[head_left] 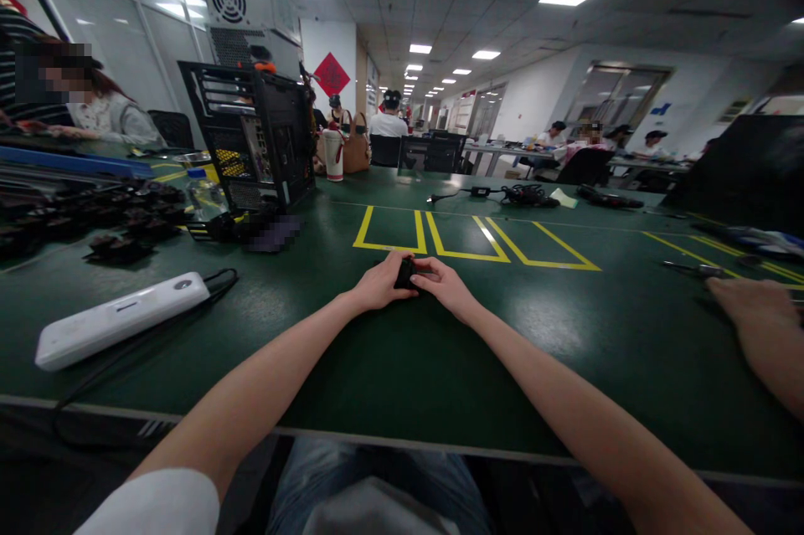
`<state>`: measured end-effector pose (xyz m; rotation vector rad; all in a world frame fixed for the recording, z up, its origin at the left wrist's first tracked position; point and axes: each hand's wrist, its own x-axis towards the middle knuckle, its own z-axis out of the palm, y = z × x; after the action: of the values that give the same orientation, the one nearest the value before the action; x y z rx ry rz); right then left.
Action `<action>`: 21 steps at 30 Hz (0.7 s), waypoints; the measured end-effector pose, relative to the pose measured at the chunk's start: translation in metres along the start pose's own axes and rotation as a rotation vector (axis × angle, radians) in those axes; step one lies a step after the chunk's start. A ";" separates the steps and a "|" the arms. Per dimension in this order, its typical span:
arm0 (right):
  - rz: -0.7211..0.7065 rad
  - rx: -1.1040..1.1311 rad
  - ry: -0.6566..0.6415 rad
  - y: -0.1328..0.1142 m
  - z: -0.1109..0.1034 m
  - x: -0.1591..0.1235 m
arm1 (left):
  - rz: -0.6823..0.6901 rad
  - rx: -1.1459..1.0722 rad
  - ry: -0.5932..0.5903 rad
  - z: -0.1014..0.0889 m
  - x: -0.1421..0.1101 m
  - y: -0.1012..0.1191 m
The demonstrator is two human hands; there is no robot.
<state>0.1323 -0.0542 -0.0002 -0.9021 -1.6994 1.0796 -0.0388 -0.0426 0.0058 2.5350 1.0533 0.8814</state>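
Observation:
Both my hands meet over the green tabletop (389,367), just in front of the yellow tape outlines. Between them is a small black object (405,272), mostly hidden by my fingers, so its kind does not show. My left hand (383,279) is closed around its left side, thumb toward me and fingers on the far side. My right hand (442,284) pinches at its right side with thumb and fingertips. Whether the right fingers also hold something smaller I cannot make out.
A white power strip (126,319) with a black cable lies left. Behind it are dark parts (119,246), a clear bottle (206,196) and an open computer case (260,133). Beyond the tape (471,257) lies a corded adapter (481,192). At right, another person's hand (750,309) is near a tool (694,269).

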 end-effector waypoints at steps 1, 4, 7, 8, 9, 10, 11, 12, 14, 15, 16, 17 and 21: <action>0.002 0.025 -0.011 0.000 0.000 0.000 | -0.001 0.001 -0.001 0.000 0.000 0.000; -0.011 0.076 -0.012 -0.001 0.002 -0.002 | -0.010 0.004 0.000 0.000 0.000 0.000; -0.025 0.049 0.004 -0.004 0.004 -0.002 | 0.000 0.003 0.004 0.000 0.000 0.000; -0.032 0.032 0.008 -0.004 0.004 -0.002 | 0.006 0.004 0.005 0.000 0.000 -0.001; -0.040 0.015 0.011 -0.005 0.004 -0.002 | 0.009 0.005 0.006 0.000 0.000 -0.001; -0.050 -0.001 0.016 -0.004 0.004 -0.002 | 0.011 0.007 0.005 0.000 0.000 -0.001; -0.056 -0.014 0.025 -0.004 0.004 -0.002 | 0.010 0.008 0.004 0.000 0.000 -0.001; -0.055 -0.026 0.032 -0.004 0.003 -0.002 | 0.007 0.008 0.002 0.000 0.000 -0.001; -0.031 -0.043 0.032 -0.003 0.002 -0.001 | -0.002 0.005 -0.002 0.000 0.000 0.000; -0.011 -0.044 0.019 -0.003 0.002 -0.001 | -0.005 0.002 -0.004 0.000 -0.001 0.000; 0.006 -0.038 0.001 -0.003 0.002 -0.002 | -0.006 0.000 -0.006 -0.001 -0.001 0.000; 0.015 -0.025 -0.015 -0.003 0.001 -0.002 | -0.005 -0.003 -0.007 -0.001 -0.001 0.000; -0.015 0.029 -0.019 -0.005 0.003 -0.003 | 0.002 -0.001 0.003 0.000 -0.001 0.000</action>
<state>0.1301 -0.0596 0.0032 -0.8619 -1.6994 1.1034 -0.0391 -0.0427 0.0052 2.5345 1.0515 0.8865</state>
